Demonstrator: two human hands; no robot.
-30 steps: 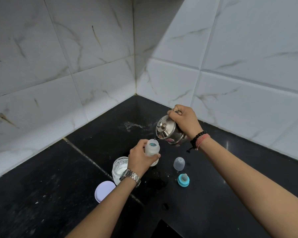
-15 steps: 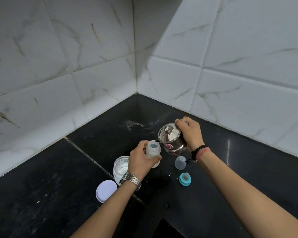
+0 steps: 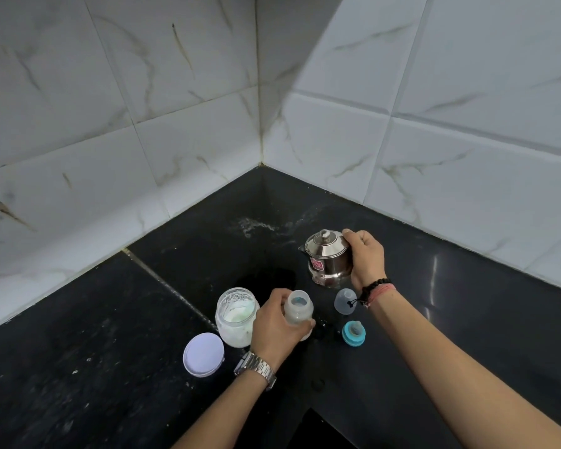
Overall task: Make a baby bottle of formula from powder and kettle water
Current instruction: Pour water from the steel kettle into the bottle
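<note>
My left hand [image 3: 274, 328] grips the open, translucent baby bottle [image 3: 299, 312], which stands upright on the black counter [image 3: 110, 335]. My right hand [image 3: 366, 257] holds the handle of a small steel kettle [image 3: 327, 256], now upright on the counter behind the bottle, lid on, spout pointing left. The clear bottle cap [image 3: 345, 301] and the teal nipple ring [image 3: 353, 333] lie to the right of the bottle. An open jar of white powder [image 3: 236, 315] stands just left of my left hand, its lilac lid [image 3: 203, 354] flat beside it.
White marble-look tiled walls [image 3: 175, 124] meet in a corner behind the counter. A smear of spilled powder or water [image 3: 256, 225] lies near the corner. A dark gap in the counter's front edge [image 3: 318, 429] shows at the bottom.
The kettle was tilted with its spout over the bottle; my right hand has drawn it back and set it upright on the counter. My left hand stays on the bottle.
</note>
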